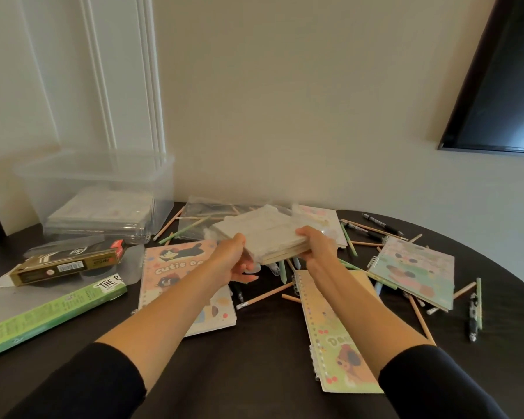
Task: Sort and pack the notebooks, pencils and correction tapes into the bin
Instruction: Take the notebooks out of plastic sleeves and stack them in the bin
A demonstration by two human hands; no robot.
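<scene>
I hold a plastic-wrapped stack of notebooks [263, 234] above the table's middle, my left hand [236, 261] gripping its near-left corner and my right hand [315, 241] gripping its right edge. The clear plastic bin [97, 182] stands at the back left with flat wrapped notebooks lying on its bottom. A pink "cutie" spiral notebook [176, 267] lies under my left forearm. A yellow-green spiral notebook [336, 337] lies under my right forearm, and a pastel notebook [415, 270] at the right. Several pencils [263, 296] and pens [381, 225] are scattered around them.
A gold and black pencil box [64, 264] and a long green box [49, 316] lie at the left on loose plastic wrap [0, 297]. Another wrapped notebook pack [318, 219] sits behind the held stack. A dark screen [502, 86] hangs on the wall at the right.
</scene>
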